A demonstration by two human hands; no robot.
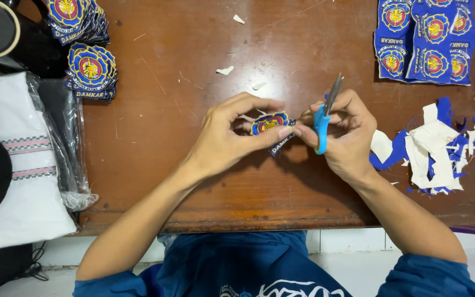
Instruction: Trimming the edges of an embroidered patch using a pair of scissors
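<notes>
- The wooden table (193, 181) carries the work, close against the person's body so both forearms can rest over its edge.
- A sheet of uncut blue badges (425, 41) lies at the far right; below it is a scrap pile (441, 148) of white and blue trimmings, on the scissor side.
- Stacked cut badges (90, 69) sit far left.
- The left hand (224, 140) pinches a round badge (270, 124) by its rim above the table centre, leaving its edge free.
- The right hand (347, 137) is clenched round blue-handled scissors (324, 118), blades pointing up and away.

Bright overhead light, soft shadows, sharp focus.
</notes>
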